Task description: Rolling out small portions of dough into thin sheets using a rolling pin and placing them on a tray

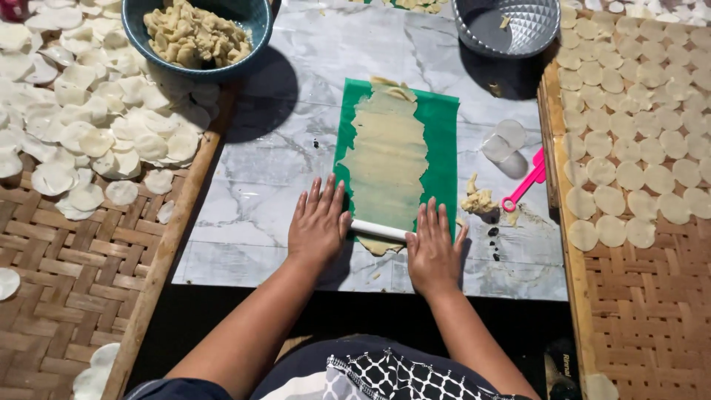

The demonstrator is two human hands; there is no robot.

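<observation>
- I am pressing my left hand (pixel 318 222) flat on the left end of a thin white rolling pin (pixel 378 230), fingers straight and slightly fanned, palm bearing down, nothing gripped.
- I am laying my right hand (pixel 432 248) the same way on the pin's right end, fingers stretched out and close together.
- The pin is lying crosswise at the near end of a long, ragged-edged strip of pale dough (pixel 386 159), which is spread thin over a green plastic sheet (pixel 442 148) on the marble-patterned board (pixel 274 170).
- Just right of the sheet I am seeing a crumbly dough scrap (pixel 478 200), a pink cutter (pixel 524 185) and a clear round cup (pixel 503 141).
- At the far left a teal bowl (pixel 141 33) is holding lumpy dough; woven bamboo trays (pixel 67 267) on both sides are carrying thin round dough discs (pixel 629 148).
</observation>
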